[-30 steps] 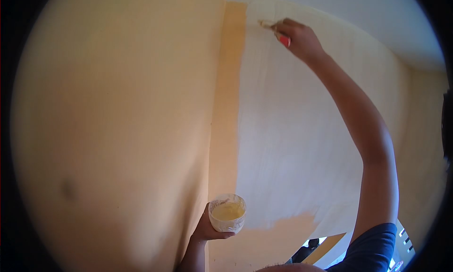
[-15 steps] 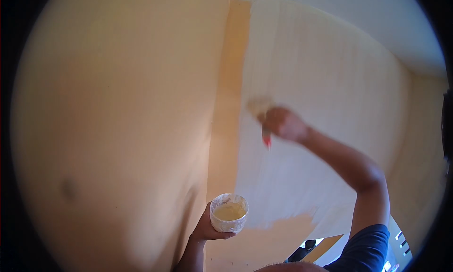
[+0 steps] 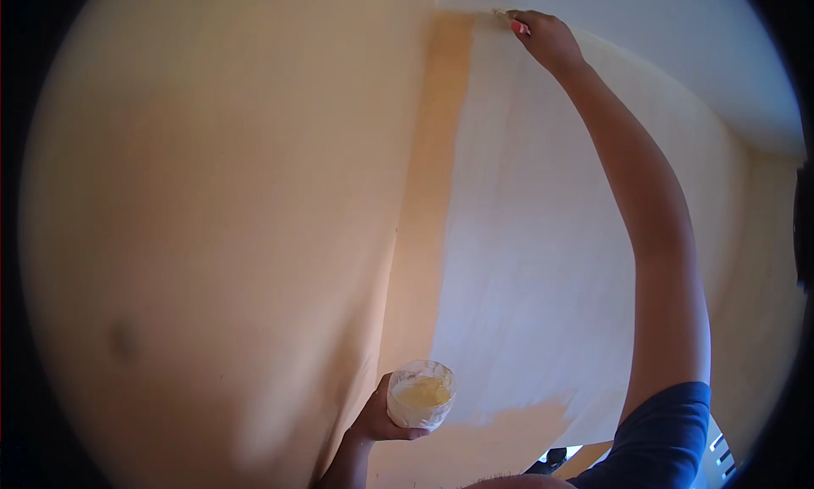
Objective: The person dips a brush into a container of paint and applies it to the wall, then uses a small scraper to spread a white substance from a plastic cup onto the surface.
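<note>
My right hand (image 3: pixel 547 41) is raised high at the top of the wall, closed round a paintbrush (image 3: pixel 520 27) with a red handle. The bristles are at the wall's upper edge, just below the ceiling. Low in the view, my left hand (image 3: pixel 379 417) grips a paint-smeared plastic tub (image 3: pixel 421 395) from its left side and underneath. Pale yellow paint lies inside the tub, which tilts a little toward me. Fresh pale paint (image 3: pixel 543 217) covers most of the facing wall, beside a darker orange strip (image 3: pixel 437 150) along the corner.
A tan wall (image 3: pixel 212 192) stands close on the left and meets the facing wall in a corner. The white ceiling (image 3: pixel 678 39) slopes across the upper right. Below the pale paint is an orange patch (image 3: pixel 500 442), with a dark object (image 3: pixel 553 460) near the bottom edge.
My right hand has gone up with the paintbrush, from the middle of the wall to its top edge, and the arm has straightened. The tub sits slightly lower and farther right in view.
</note>
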Demonstrator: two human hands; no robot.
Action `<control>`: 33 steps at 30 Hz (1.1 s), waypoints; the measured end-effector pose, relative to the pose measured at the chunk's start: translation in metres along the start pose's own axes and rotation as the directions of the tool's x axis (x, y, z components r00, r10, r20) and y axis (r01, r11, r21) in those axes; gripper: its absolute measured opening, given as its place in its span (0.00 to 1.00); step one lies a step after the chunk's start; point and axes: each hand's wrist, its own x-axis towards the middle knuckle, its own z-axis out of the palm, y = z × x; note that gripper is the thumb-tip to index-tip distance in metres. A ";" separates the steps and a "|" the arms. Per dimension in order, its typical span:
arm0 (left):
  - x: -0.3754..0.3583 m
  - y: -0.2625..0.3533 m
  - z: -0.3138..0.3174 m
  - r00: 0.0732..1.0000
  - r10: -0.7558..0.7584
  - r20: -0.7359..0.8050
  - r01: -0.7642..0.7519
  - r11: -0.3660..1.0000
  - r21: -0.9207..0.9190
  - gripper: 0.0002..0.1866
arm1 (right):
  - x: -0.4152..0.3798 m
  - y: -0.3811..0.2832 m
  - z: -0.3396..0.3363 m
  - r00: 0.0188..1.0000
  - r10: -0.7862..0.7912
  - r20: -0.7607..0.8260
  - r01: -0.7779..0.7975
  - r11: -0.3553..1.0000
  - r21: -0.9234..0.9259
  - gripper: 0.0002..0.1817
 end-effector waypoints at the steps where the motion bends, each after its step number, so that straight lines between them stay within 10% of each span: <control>1: 0.002 0.003 0.003 1.000 0.006 -0.013 -0.006 1.000 -0.005 0.49 | 0.014 0.004 0.013 0.999 -0.031 -0.006 0.031 0.999 -0.030 0.12; 10: -0.004 -0.002 -0.002 0.999 -0.050 -0.018 0.051 0.998 0.047 0.50 | -0.082 -0.089 0.031 0.905 -0.411 0.107 0.407 0.911 0.064 0.11; 21: -0.006 0.004 0.003 0.995 -0.054 -0.088 0.067 0.987 0.143 0.50 | 0.031 -0.041 0.036 0.999 -0.020 0.034 0.020 1.000 0.015 0.12; 26: -0.008 0.019 0.005 0.991 -0.092 -0.100 0.105 0.985 0.140 0.51 | -0.066 -0.095 0.038 0.911 -0.391 0.128 0.358 0.907 0.220 0.16; 33: -0.009 0.017 0.002 0.988 -0.126 -0.087 0.139 0.977 0.159 0.52 | -0.027 -0.086 0.029 0.856 -0.075 0.512 -0.180 0.884 0.431 0.13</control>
